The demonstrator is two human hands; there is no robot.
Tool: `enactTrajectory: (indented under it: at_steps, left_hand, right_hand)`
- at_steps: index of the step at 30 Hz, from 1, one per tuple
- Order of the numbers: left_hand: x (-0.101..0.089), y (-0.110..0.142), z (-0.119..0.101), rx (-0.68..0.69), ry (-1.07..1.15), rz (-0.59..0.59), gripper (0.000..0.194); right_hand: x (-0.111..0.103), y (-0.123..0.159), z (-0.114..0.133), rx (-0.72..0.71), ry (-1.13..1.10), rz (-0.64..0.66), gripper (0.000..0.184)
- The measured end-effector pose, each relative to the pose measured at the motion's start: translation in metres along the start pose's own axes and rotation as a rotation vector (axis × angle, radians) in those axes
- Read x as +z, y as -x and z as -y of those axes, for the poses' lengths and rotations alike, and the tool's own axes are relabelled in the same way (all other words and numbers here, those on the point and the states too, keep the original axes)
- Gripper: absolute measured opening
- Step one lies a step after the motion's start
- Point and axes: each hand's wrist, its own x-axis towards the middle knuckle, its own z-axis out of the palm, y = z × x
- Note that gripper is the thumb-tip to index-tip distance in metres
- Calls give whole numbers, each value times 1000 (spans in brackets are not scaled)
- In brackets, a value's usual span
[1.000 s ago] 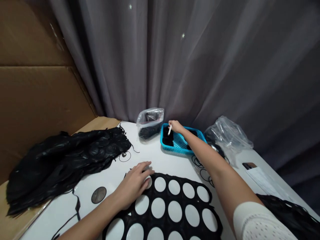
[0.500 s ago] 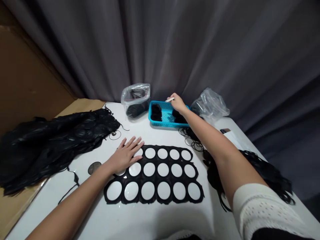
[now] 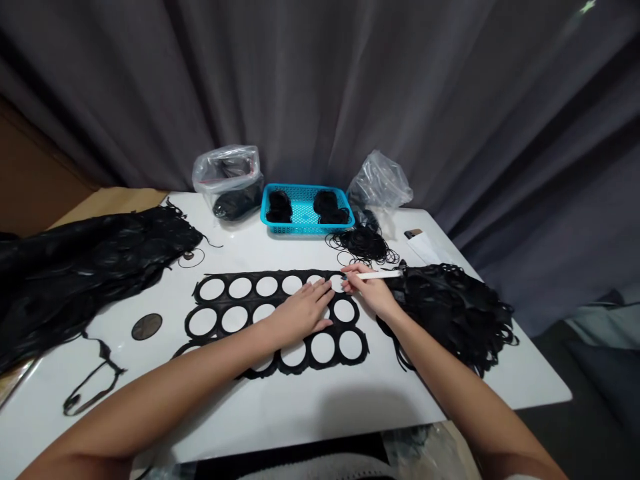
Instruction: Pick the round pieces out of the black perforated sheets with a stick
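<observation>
Part of the perforated black sheet [image 3: 251, 301] beneath the left forearm [image 3: 200, 381], black pile [image 3: 80, 280] cut off leftward.

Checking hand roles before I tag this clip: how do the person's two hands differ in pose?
The left hand lies flat, fingers extended, on the black sheet; the right hand has bent fingers. The left hand shows nothing gripped, while the right hand holds a white stick. The left hand covers part of the sheet's middle; the right hand is at its far right corner. Both are bare.

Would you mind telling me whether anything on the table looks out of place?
A twisted black strip straggles beside the black heap at left, and thin black rings lie strewn near the blue basket; both look untidy, like loose scraps.
</observation>
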Motion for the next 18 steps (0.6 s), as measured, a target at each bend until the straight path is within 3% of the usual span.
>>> enactTrajectory:
  at_steps: [4, 12, 14, 18]
  left_hand:
    - [13, -1, -5, -54, -7, -17, 60]
    - [10, 5, -2, -117, 23, -37, 56]
    - [10, 4, -2, -115, 21, -30, 56]
    - [9, 4, -1, -116, 14, -9, 55]
  right_hand:
    - [-7, -2, -3, -9, -2, 64, 30]
    - [-9, 1, 0, -66, 216, 100, 21]
    - [-10, -1, 0, -27, 125, 52, 23]
    - [-23, -8, -1, 86, -203, -212, 31]
